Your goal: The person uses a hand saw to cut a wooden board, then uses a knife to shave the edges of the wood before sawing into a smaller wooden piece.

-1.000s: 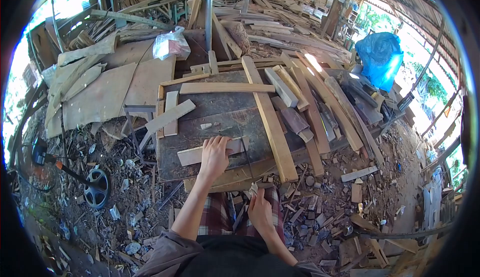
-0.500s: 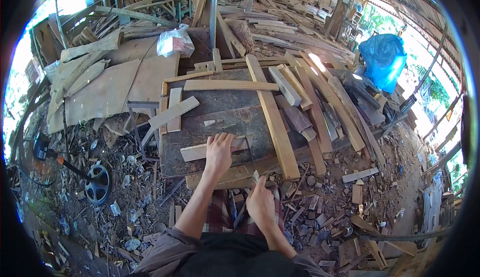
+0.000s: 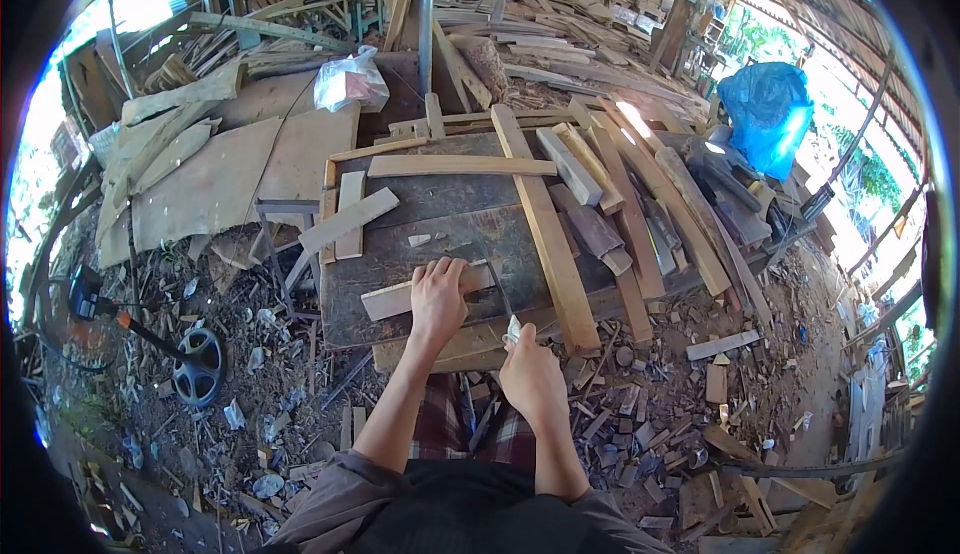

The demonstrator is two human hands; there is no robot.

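Note:
My left hand lies flat on a short pale board, pinning it to the dark workbench top. Just below the bench's near edge, my right hand grips the pale handle of a thin-bladed tool, which looks like a saw. Its narrow dark blade runs up and slightly left from the handle to the right end of the short board, beside my left fingers. My plaid-covered legs show below the bench.
A long plank lies lengthwise across the bench, with more boards stacked to its right. Behind are plywood sheets, a plastic bag and a blue tarp. Offcuts litter the ground; a black round device lies left.
My right hand has moved up toward the bench edge, pushing the blade further across the board's end. My left hand stays pressed on the board.

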